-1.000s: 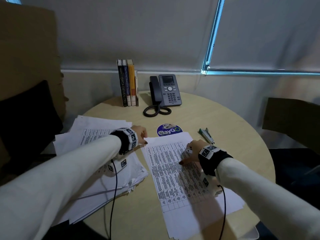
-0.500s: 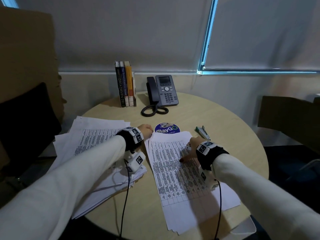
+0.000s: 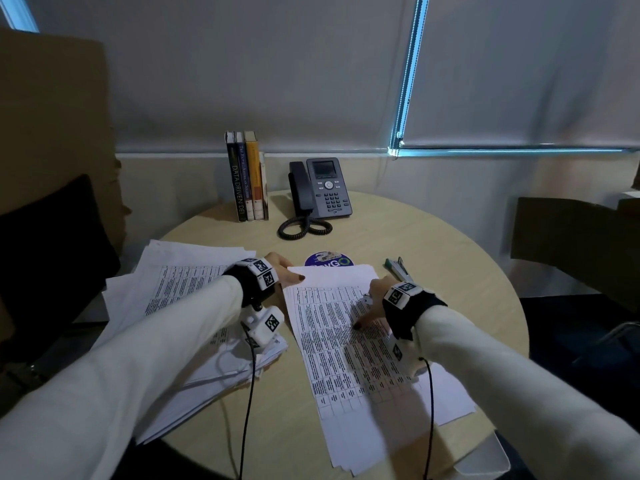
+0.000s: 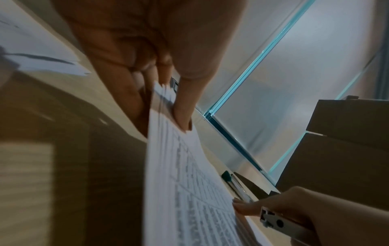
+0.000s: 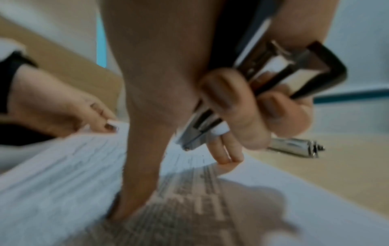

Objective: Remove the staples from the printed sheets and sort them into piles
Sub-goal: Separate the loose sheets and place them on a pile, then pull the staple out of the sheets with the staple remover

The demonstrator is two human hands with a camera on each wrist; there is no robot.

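A set of printed sheets (image 3: pixel 339 358) lies on the round table in front of me. My left hand (image 3: pixel 290 274) pinches its top-left corner; in the left wrist view the thumb (image 4: pixel 185 103) lies on top of the sheets (image 4: pixel 189 191) and the fingers sit under the stacked edges. My right hand (image 3: pixel 373 304) presses its thumb (image 5: pixel 139 166) down on the middle of the page. Its other fingers curl round a black and metal staple remover (image 5: pixel 273 71). A larger loose pile of sheets (image 3: pixel 180 306) lies under my left forearm.
A green stapler (image 3: pixel 397 268) lies just beyond my right hand. A round blue sticker (image 3: pixel 329 259) shows above the sheets. A desk phone (image 3: pixel 323 190) and upright books (image 3: pixel 247 178) stand at the table's (image 3: pixel 450 258) far edge. Chairs flank both sides.
My left hand has shifted a little right onto the top-left corner of the sheets. The right hand keeps pressing the page with the staple remover in it.
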